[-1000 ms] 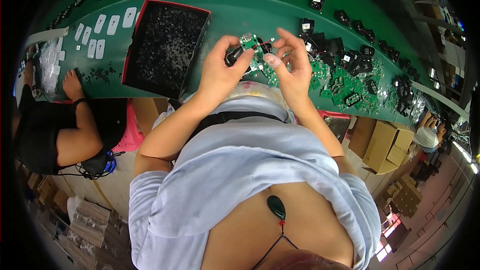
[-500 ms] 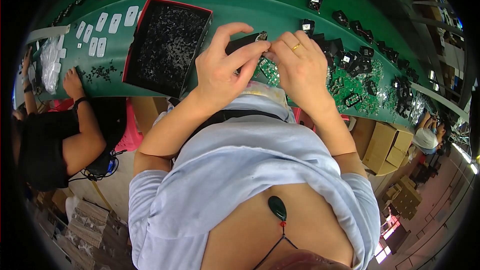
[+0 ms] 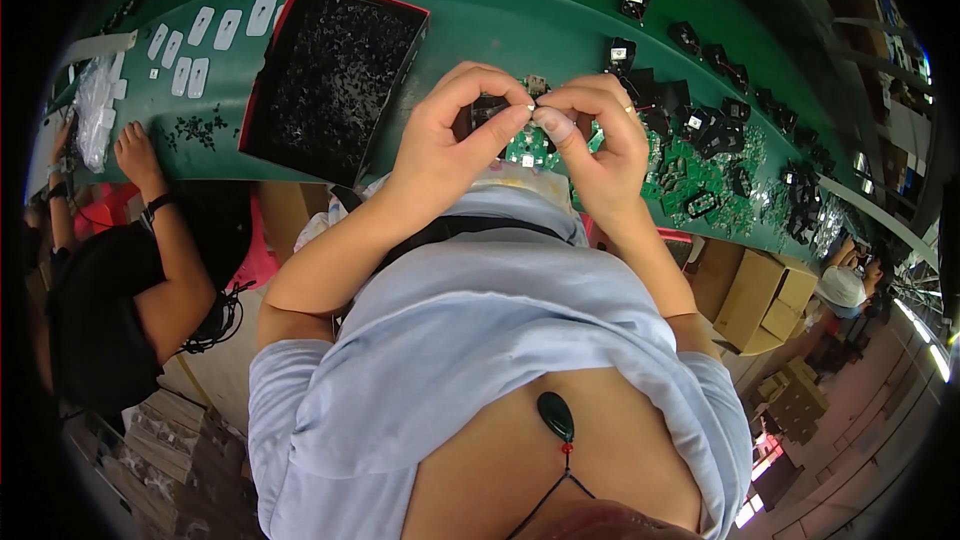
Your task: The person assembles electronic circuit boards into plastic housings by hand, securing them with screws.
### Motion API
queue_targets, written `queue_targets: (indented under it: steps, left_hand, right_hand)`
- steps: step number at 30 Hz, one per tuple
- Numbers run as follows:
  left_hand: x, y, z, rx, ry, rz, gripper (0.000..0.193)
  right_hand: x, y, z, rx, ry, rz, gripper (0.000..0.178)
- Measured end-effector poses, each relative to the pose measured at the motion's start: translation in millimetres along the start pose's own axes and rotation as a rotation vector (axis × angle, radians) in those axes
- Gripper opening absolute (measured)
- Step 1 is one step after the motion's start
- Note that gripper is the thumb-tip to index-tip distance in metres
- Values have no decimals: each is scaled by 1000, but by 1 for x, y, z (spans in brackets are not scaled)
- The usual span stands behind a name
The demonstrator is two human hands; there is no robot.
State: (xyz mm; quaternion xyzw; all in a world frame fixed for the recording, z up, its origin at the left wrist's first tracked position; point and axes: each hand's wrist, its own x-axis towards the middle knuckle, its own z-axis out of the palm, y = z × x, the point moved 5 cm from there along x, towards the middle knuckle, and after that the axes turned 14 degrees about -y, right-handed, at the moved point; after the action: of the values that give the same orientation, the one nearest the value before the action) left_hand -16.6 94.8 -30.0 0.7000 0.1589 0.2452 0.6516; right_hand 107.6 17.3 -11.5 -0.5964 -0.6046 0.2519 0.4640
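My left hand (image 3: 452, 140) and my right hand (image 3: 598, 138) meet fingertip to fingertip over the near edge of the green bench (image 3: 500, 25). Together they pinch a small black part with a green circuit board (image 3: 500, 112) between thumbs and forefingers. Most of that part is hidden by my fingers. A ring sits on my right hand. Under my hands lies a heap of green circuit boards (image 3: 690, 175).
A red-rimmed tray of tiny black parts (image 3: 335, 65) stands left of my hands. Black housings (image 3: 720, 130) lie in rows to the right and along the far edge. White labels (image 3: 205, 40) lie at far left. Another person's hand (image 3: 135, 155) rests on the bench there. Cardboard boxes (image 3: 765, 295) sit below right.
My hands have drawn closer together and nearer to me, fingertips now touching around the small part. The person at left has shifted an arm slightly.
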Motion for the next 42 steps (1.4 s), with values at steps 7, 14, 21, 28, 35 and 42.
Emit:
queue_targets:
  steps: [7,14,21,28,35,42]
  left_hand:
    - [-1,10,1,-195,110,-170,20]
    - [-1,21,-4,192,149,11,26]
    - [-2,36,-4,355,147,-5,26]
    - [-2,40,-3,477,159,48,26]
    - [-2,37,-4,442,173,137,27]
    - [-3,26,-5,473,205,143,25]
  right_hand:
    - [2,-16,-5,-101,-40,-100,14]
    - [5,-27,-2,-331,-63,-222,20]
    - [7,-29,-1,-355,-86,-202,19]
    - [10,-33,0,-376,-107,-157,18]
    - [11,-28,3,-263,-110,-97,18]
    - [12,0,11,30,-176,-8,12]
